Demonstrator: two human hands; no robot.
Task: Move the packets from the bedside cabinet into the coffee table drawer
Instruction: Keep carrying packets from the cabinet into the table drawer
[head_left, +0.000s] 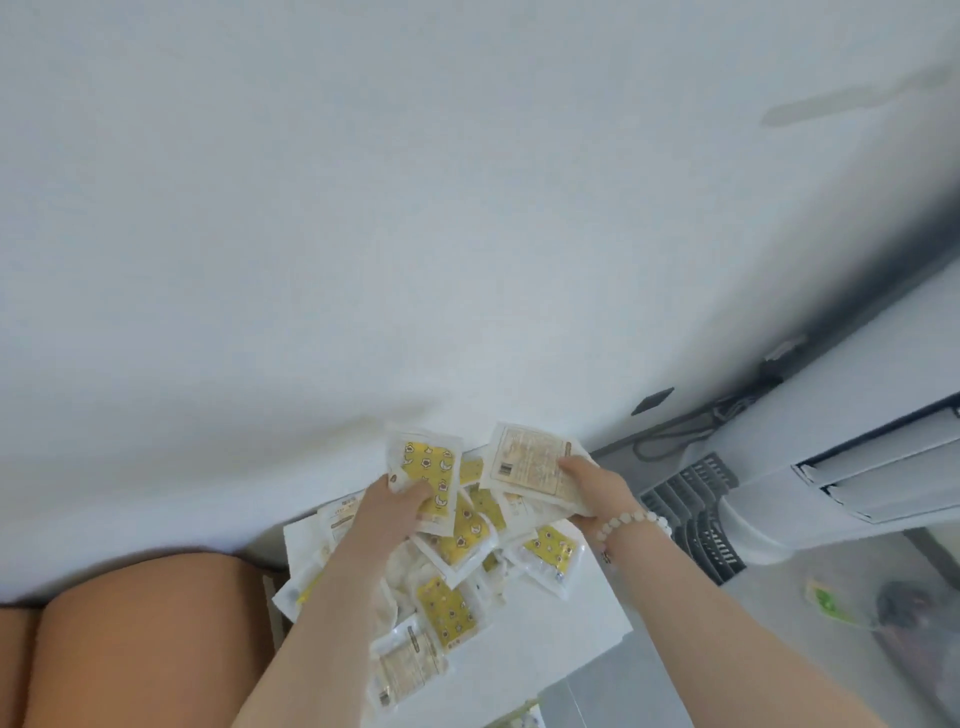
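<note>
Gripping a yellow packet (423, 460) by its lower edge, the left hand (397, 506) has thumb and fingers curled round it and holds it just above the heap. The right hand (592, 486) pinches a pale packet (524, 460) at its right edge, back side up. The two hands are apart, each clamped on its own packet.

The pale packet carries a block of small brown print and a barcode (505, 470) at its lower left corner; the print is too blurred to read. The yellow packet shows a pattern of small dark and white figures inside a white border, with no legible brand.

Below the hands lies a loose pile (457, 597) of more packets, some yellow face up, some with the printed back up, overlapping on the white cabinet (561, 639) top. A bracelet (636, 522) of pale beads circles the right wrist.

The cabinet stands against a plain white wall (363, 208). A tan padded cushion (145, 639) sits just beside it on the left. To the right stand a white air conditioner (841, 415) and a black slotted crate (701, 519), with a dark cable (670, 434) running along the wall on the grey floor (779, 623).
</note>
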